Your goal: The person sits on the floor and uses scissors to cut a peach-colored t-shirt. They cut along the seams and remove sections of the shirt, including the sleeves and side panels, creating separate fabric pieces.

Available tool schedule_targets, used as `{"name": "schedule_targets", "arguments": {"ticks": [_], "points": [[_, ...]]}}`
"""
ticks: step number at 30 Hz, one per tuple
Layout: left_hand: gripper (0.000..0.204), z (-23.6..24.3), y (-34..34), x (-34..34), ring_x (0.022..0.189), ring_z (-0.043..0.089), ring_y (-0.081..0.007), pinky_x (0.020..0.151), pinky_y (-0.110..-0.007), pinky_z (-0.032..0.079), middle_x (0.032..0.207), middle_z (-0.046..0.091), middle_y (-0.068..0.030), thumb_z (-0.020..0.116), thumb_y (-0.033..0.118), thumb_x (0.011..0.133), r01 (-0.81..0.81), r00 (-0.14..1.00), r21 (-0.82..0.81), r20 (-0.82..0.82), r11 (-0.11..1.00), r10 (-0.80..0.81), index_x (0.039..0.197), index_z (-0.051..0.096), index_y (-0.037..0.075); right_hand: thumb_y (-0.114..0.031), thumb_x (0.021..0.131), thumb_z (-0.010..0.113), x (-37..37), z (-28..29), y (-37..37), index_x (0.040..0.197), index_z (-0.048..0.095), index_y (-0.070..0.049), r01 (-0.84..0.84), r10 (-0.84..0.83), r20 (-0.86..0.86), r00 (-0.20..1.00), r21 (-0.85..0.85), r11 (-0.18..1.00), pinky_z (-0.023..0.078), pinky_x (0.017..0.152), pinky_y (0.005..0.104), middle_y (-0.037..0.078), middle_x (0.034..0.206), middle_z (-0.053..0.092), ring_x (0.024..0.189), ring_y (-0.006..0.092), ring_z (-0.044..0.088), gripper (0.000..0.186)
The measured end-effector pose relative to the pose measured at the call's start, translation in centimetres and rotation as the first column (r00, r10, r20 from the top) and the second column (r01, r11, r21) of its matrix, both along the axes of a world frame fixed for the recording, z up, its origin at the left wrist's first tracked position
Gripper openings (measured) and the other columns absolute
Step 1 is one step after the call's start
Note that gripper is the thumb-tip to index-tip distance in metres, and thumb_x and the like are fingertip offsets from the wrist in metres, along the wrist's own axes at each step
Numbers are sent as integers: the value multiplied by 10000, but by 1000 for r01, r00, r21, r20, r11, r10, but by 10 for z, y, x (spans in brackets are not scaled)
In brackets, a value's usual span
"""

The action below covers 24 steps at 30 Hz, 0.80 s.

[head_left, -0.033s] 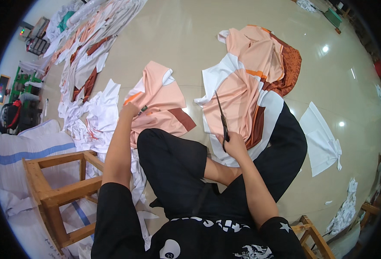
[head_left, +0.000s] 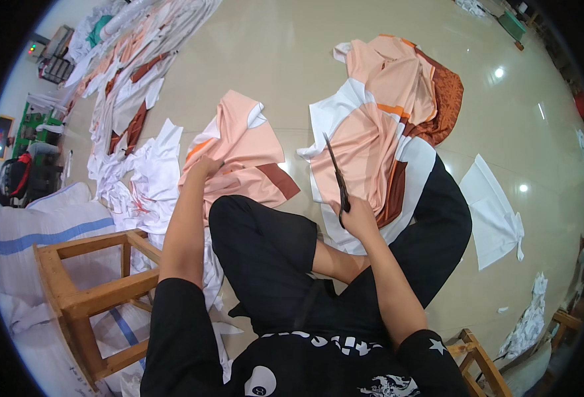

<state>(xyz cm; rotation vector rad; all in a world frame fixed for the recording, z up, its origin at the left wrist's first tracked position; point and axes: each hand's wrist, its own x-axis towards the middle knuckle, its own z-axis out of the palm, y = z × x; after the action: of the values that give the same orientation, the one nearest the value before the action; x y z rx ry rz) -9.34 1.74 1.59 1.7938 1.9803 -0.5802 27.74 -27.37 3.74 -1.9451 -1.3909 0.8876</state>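
Fig.: seated person w/ crossed legs in black trousers [head_left: 265, 258], working over cut cloth on a glossy tiled floor [head_left: 292, 79].

Right hand [head_left: 357, 218]: grip closed round the handles of dark scissors [head_left: 336, 177]; blades point up and away, and look near-closed, tho too thin to tell for sure. Tips lie over the peach, white & rust cloth piece [head_left: 365, 142] draped from the right knee out onto the floor.

Left hand [head_left: 202, 167]: fingers curled down onto the edge of a second peach cloth piece [head_left: 239, 149] spread flat just beyond the left knee; seems pinched, but the fingertips are hidden.

Handling, judged: both pieces look thin, light, limp, w/ soft folds, so they should sag and slide on the smooth tiles. Best held at an edge or corner and kept taut near the blades, not mid-panel. Scissors rigid, sharp-tipped; hold by the loops only.

Surrounds: white fabric scraps [head_left: 140, 178] heaped at left, touching the second piece; wooden stool [head_left: 87, 298] by the left elbow; white sack w/ blue stripe [head_left: 34, 231] behind it; a flat white piece [head_left: 494, 212] well apart at right.
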Motion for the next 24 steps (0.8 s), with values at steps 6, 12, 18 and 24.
{"name": "schedule_targets", "arguments": {"ticks": [6, 12, 18, 24], "points": [[1077, -71, 15, 113, 1445, 171, -482, 1159, -592, 123, 1563, 224, -281, 431, 756, 866, -65, 979, 230, 202, 971, 18, 1552, 55, 16, -238, 867, 702, 20, -30, 61, 955, 545, 16, -147, 143, 37, 989, 185, 972, 448, 776, 481, 235, 932, 619, 908, 416, 601, 310], [1028, -56, 52, 174, 1457, 136, -477, 1155, -631, 105, 1596, 152, -231, 670, 681, 744, 600, 670, 427, 194, 676, -717, 1546, 245, 198, 9, 774, 616, 78, -49, 130, 895, 540, 8, -281, 185, 405, 895, 192, 940, 450, 741, 456, 187, 864, 596, 826, 385, 587, 143], [1193, -16, 10, 90, 1477, 104, -458, 1125, -664, 209, 1625, 42, -204, 833, 540, 618, 696, 702, 155, 56, 701, -710, 1557, 185, 193, -107, 716, 634, 203, -23, 179, 1089, 639, -59, -124, -18, 414, 910, 315, 941, 512, 744, 401, 132, 917, 673, 860, 304, 656, 376], [1008, 23, -18, 33, 1370, 352, -408, 1021, -608, 385, 1473, 386, -183, 828, 494, 654, 566, 714, -259, -321, 782, -623, 1466, 371, 110, -250, 879, 601, 417, 180, 195, 1135, 667, -24, 90, -414, 759, 502, 430, 898, 477, 784, 332, 134, 957, 692, 858, 197, 629, 347]]}}
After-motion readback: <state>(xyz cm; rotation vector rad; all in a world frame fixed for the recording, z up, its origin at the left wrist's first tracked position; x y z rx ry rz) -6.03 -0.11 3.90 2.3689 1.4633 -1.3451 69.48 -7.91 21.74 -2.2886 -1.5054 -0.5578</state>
